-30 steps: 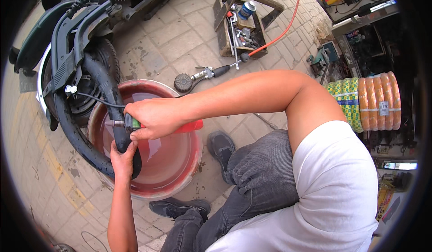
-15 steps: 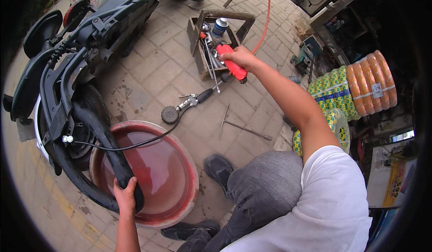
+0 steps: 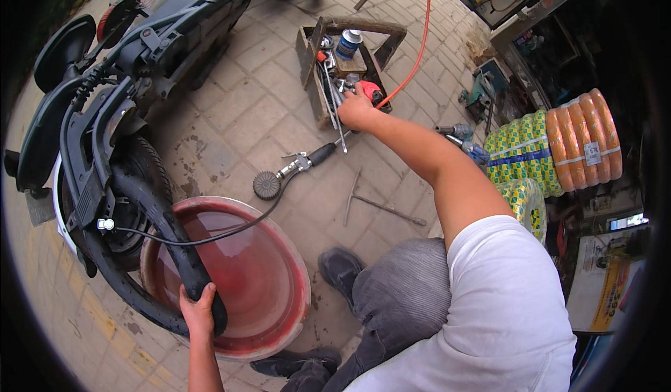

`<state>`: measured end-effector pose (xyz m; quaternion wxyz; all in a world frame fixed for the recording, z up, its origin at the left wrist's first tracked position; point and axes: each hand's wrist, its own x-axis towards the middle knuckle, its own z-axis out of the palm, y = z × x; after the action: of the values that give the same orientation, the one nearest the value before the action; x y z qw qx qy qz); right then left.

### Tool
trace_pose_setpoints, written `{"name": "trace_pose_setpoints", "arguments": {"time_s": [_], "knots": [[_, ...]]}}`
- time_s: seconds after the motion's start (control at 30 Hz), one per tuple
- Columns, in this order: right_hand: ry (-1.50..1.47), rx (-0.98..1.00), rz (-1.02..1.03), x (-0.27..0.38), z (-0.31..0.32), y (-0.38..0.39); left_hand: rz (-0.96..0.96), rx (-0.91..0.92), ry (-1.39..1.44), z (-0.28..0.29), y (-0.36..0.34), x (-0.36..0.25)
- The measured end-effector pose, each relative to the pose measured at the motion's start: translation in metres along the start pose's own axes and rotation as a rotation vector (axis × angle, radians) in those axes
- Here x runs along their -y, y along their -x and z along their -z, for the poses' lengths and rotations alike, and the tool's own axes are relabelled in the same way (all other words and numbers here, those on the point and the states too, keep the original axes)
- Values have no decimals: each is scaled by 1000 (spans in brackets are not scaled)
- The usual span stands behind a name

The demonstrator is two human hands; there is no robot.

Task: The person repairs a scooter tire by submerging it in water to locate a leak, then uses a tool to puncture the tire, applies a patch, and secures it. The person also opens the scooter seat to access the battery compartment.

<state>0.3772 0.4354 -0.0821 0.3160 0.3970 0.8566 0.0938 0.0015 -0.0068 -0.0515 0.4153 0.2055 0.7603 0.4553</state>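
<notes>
My left hand point(image 3: 198, 309) is wrapped round a black inner tube point(image 3: 190, 262) that hangs from the wheel over a red basin point(image 3: 297, 287) of water. My right hand point(image 3: 356, 109) reaches down into a wooden toolbox point(image 3: 328, 25); its fingers are partly hidden. The red tool point(image 3: 371, 90) shows just beyond that hand, and whether I still grip it is unclear. Metal tools point(image 3: 331, 88) and a blue spray can point(image 3: 349, 44) are in the box. An air hose with a round gauge point(image 3: 267, 185) and black handle point(image 3: 322, 155) runs to the tube's valve.
On the left, a motorbike point(image 3: 105, 123) lies tipped over. A T-shaped wrench point(image 3: 386, 209) rests on the paving near my shoe point(image 3: 340, 269). At the right stand wrapped tyres point(image 3: 583, 137), with blue-grey tools point(image 3: 465, 142) beside them. An orange hose point(image 3: 423, 46) trails behind the toolbox.
My right hand has moved left and down into the toolbox. The red tool, held out in front before, is now lower, beyond the hand. My left hand keeps its hold on the inner tube.
</notes>
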Motion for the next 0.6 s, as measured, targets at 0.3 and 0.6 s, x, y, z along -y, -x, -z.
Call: {"name": "trace_pose_setpoints", "arguments": {"time_s": [0.3, 0.6], "knots": [[64, 122, 153, 24, -9, 52, 12, 53, 3, 3, -6, 1], [-655, -345, -186, 7, 20, 26, 18, 16, -6, -1, -2, -3]]}}
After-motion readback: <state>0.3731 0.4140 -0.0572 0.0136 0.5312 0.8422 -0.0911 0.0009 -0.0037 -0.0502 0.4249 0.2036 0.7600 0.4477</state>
